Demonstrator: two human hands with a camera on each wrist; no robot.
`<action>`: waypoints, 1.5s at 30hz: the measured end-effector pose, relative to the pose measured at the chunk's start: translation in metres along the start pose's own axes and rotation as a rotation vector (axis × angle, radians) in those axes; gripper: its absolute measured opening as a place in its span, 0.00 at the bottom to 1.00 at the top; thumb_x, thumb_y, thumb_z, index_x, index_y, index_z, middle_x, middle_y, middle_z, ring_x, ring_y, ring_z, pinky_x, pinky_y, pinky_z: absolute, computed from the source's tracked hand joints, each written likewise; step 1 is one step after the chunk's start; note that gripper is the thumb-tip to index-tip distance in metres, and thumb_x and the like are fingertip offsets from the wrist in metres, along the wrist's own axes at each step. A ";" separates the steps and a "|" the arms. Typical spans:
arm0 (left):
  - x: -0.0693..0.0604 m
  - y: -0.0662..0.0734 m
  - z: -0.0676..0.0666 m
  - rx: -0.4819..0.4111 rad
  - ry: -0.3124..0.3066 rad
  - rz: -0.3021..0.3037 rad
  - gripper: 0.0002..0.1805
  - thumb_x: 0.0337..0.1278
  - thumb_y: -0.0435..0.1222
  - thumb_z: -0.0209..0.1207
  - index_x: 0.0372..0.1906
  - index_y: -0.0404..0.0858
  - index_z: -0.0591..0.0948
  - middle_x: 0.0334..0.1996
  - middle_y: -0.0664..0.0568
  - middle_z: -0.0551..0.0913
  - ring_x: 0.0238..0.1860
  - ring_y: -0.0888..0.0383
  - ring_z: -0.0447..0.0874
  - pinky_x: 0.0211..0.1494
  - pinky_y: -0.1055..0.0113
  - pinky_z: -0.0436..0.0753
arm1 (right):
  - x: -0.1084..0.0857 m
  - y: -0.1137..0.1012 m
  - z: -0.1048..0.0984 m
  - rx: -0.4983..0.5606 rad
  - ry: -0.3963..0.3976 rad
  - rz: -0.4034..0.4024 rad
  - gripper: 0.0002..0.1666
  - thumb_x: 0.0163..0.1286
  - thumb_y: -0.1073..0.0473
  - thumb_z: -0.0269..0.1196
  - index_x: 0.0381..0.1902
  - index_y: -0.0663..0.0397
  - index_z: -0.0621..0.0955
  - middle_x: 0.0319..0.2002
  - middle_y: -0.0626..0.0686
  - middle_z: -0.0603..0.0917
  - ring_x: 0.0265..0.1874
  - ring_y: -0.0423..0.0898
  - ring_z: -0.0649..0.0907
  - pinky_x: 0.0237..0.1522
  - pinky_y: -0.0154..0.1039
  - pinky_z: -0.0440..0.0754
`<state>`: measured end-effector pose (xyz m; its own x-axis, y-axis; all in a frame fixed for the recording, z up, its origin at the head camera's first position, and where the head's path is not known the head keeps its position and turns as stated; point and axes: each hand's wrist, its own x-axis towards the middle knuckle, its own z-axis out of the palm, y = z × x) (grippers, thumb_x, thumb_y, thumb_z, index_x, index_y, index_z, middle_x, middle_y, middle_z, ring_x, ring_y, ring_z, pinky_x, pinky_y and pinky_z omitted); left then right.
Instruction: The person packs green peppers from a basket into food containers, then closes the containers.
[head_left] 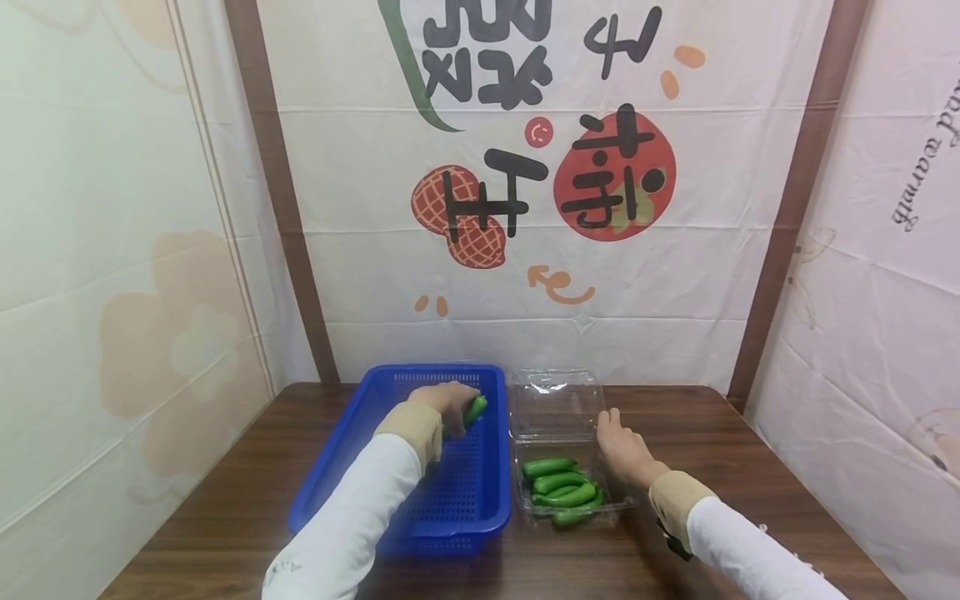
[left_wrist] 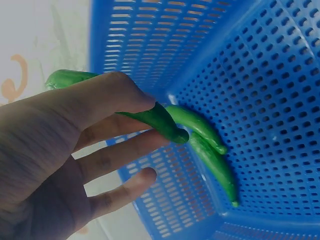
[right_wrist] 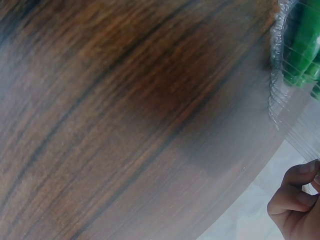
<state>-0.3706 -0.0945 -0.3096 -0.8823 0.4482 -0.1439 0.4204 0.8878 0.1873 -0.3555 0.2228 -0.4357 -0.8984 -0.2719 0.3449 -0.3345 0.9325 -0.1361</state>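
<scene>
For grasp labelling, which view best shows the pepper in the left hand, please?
Left wrist: the held pepper is large, both ends visible. The head view shows it small, partly behind the left hand; the right wrist view omits it.

basket (head_left: 457, 487) left of clamshell box (head_left: 558, 408) on table (head_left: 225, 500), peppers (head_left: 573, 497) in both, cloth (head_left: 375, 283) behind

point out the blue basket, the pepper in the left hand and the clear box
Blue basket (head_left: 459, 482), head view, mesh floor
Held pepper (left_wrist: 164, 121), left wrist view, lower part
Clear box (head_left: 557, 410), head view, open lid
</scene>
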 end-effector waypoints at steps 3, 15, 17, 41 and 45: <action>0.001 0.005 -0.004 -0.002 0.004 0.017 0.18 0.44 0.27 0.72 0.38 0.45 0.78 0.31 0.56 0.77 0.35 0.57 0.74 0.43 0.61 0.77 | 0.000 0.000 -0.001 -0.006 -0.004 0.000 0.16 0.63 0.73 0.60 0.43 0.70 0.64 0.44 0.72 0.68 0.16 0.57 0.76 0.21 0.54 0.78; -0.001 0.023 -0.019 0.051 0.034 0.106 0.14 0.49 0.31 0.71 0.39 0.46 0.79 0.30 0.57 0.78 0.33 0.57 0.76 0.38 0.60 0.78 | 0.001 0.000 0.000 0.012 -0.004 0.004 0.06 0.70 0.73 0.49 0.44 0.70 0.65 0.44 0.72 0.67 0.17 0.58 0.76 0.21 0.55 0.77; 0.000 0.025 -0.020 0.056 0.048 0.125 0.15 0.48 0.30 0.71 0.39 0.45 0.80 0.30 0.56 0.78 0.32 0.57 0.77 0.37 0.60 0.78 | 0.001 0.000 0.000 0.008 -0.005 0.004 0.07 0.70 0.73 0.49 0.44 0.71 0.65 0.45 0.72 0.67 0.17 0.59 0.77 0.21 0.55 0.78; 0.027 0.079 -0.007 0.151 0.090 0.435 0.19 0.53 0.32 0.70 0.51 0.43 0.85 0.38 0.50 0.85 0.39 0.57 0.80 0.44 0.65 0.79 | 0.001 -0.002 0.000 0.006 -0.014 0.026 0.07 0.74 0.70 0.48 0.45 0.72 0.65 0.49 0.76 0.67 0.19 0.60 0.78 0.23 0.56 0.78; 0.030 0.086 0.003 0.150 0.056 0.471 0.19 0.55 0.32 0.69 0.54 0.42 0.84 0.44 0.51 0.85 0.44 0.57 0.81 0.48 0.67 0.78 | 0.001 -0.002 -0.001 0.025 -0.016 0.036 0.07 0.76 0.69 0.46 0.45 0.71 0.65 0.50 0.76 0.67 0.20 0.62 0.78 0.24 0.57 0.78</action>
<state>-0.3608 -0.0045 -0.3005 -0.5975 0.8015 -0.0238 0.7983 0.5973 0.0769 -0.3554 0.2209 -0.4344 -0.9142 -0.2424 0.3247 -0.3089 0.9355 -0.1715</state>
